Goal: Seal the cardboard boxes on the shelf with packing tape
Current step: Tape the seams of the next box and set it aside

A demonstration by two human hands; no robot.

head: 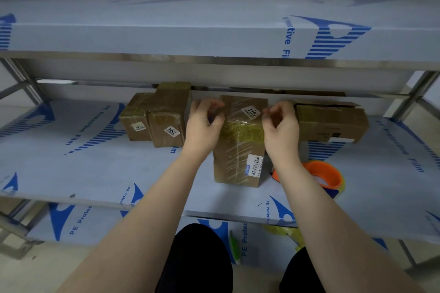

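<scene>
A tall cardboard box (238, 150) labelled 1107 stands on the middle shelf (95, 169), with a yellowish tape band wrapped across its top. My left hand (202, 126) is at the box's left edge and my right hand (281, 126) at its right edge. Both have fingers pinched together, holding the ends of a clear tape strip (240, 122) stretched over the box. An orange tape roll (327, 175) lies on the shelf just right of my right forearm.
Three taped boxes (164, 126) sit clustered to the left. A long box (333, 121) with open flaps lies at the right. The upper shelf (214, 40) overhangs close above. Crumpled yellowish tape (285, 233) lies on the lower shelf, near my knees.
</scene>
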